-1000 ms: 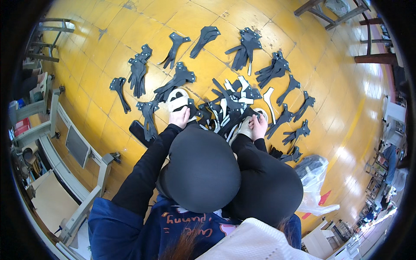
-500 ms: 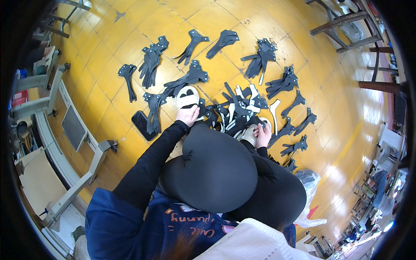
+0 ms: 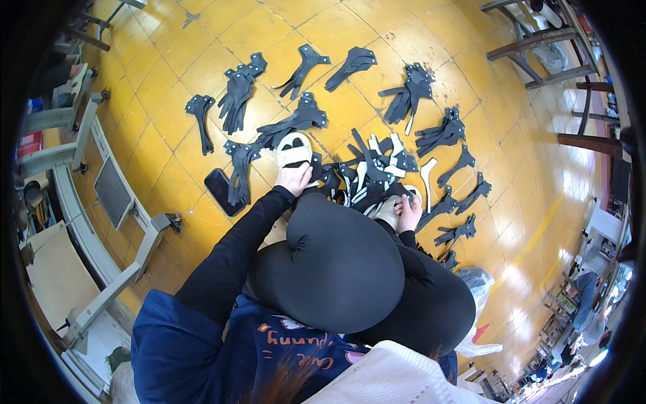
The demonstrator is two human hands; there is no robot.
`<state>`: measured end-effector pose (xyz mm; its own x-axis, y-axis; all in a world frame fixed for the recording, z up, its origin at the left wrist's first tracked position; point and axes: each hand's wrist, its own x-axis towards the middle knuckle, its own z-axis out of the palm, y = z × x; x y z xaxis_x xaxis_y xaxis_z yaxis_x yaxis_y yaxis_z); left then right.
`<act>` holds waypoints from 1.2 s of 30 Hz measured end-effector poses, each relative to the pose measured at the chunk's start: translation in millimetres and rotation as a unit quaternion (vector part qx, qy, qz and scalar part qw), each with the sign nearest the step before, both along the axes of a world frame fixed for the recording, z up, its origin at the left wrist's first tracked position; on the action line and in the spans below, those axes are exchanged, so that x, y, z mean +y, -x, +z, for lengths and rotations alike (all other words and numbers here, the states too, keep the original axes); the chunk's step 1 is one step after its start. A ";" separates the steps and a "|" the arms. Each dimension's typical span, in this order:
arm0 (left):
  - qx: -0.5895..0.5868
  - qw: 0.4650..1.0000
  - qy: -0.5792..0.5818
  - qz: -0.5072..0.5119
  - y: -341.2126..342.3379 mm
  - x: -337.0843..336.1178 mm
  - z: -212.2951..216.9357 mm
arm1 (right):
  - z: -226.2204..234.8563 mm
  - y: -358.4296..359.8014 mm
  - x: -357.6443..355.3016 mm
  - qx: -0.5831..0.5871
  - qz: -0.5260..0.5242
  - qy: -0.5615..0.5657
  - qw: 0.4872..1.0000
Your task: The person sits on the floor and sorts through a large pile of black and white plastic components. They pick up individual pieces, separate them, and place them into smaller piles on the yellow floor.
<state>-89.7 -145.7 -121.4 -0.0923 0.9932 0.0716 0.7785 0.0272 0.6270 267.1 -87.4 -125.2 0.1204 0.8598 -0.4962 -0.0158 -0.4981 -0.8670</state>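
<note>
My left hand [image 3: 294, 179] is closed low beside a white slipper [image 3: 295, 149] on my foot. Its fingertips meet the edge of a dark piece, and what they grip is partly hidden. My right hand [image 3: 408, 212] has its fingers curled on a small end of a black strap piece [image 3: 406, 199], next to my other foot. Between the hands a loose heap of black and white strap pieces [image 3: 367, 174] lies on the floor, partly behind my knee. The pieces are flat and forked, some with pale dots at their ends.
Several bundles of black strap pieces [image 3: 235, 97] are spread in an arc on the yellow tiled floor [image 3: 356, 87]. A dark phone [image 3: 223, 192] lies at the left. A wheeled metal frame [image 3: 151, 249] stands further left, wooden stools [image 3: 535, 44] at the far right. A clear plastic bag [image 3: 476, 289] rests beside my right leg.
The view has shifted slightly. The right hand's fingers have changed position a little at the strap piece; the left hand stays by the slipper.
</note>
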 end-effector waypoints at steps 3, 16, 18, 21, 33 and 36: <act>-0.001 1.000 -0.009 -0.001 0.1 1.3 1.0 | 1.0 -0.4 1.2 -0.003 -0.001 0.002 1.000; 0.000 1.000 0.007 0.003 -0.1 -0.5 -1.3 | -13.0 -9.2 -0.6 0.003 0.013 -0.009 1.000; 0.016 1.000 -0.012 0.000 4.4 -3.9 -11.2 | -9.2 -1.8 -0.7 -0.023 0.018 -0.002 1.000; 0.016 1.000 0.008 0.000 1.7 -5.1 -14.4 | -6.6 -3.1 -0.7 -0.015 0.005 0.005 1.000; -0.008 1.000 0.011 0.010 -0.8 -4.6 -9.2 | -11.3 -6.8 3.1 -0.025 0.016 -0.010 1.000; -0.014 1.000 0.010 0.013 -1.6 -4.2 -9.5 | -12.4 -8.0 3.7 -0.009 0.014 -0.006 1.000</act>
